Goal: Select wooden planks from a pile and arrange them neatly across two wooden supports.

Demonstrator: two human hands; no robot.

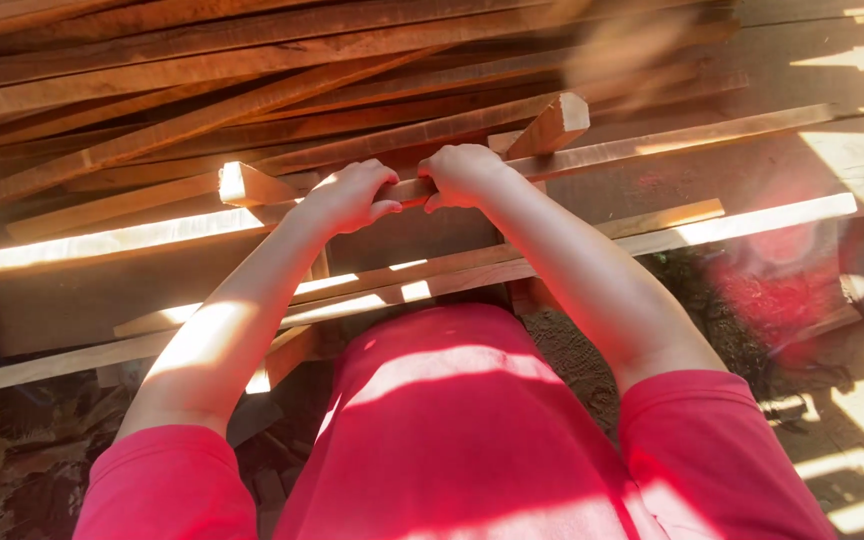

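- The left hand [347, 195] is seen curled over a long wooden strip [652, 145], with the fingers bent down over its top edge and the thumb tucked beneath, so the strip is gripped.
- The right hand [464, 173] is closed on the same strip, just beside the left hand; the two hands are close together but are not seen to touch.
- The strip is laid roughly level across the front of a pile of timber [202, 70], running from the hands out to the right, where its far part is lit by the sun.
- A short block end [553, 124] is tilted upward just behind the right hand; whether it is touched by the hand cannot be told.
- Another cut end [242, 185] is seen pointing toward the camera just left of the left hand.
- Further strips [732, 220] are laid below the hands, slanting up toward the right, and are partly sunlit.
- Both forearms are stretched forward from red sleeves [167, 480], and a red garment [452, 430] fills the lower middle of the view.
- Bare ground [852, 420] with wood scraps is seen at the lower right, crossed by bands of light and shadow.
- The upper right of the view is blurred, and nothing there can be made out.
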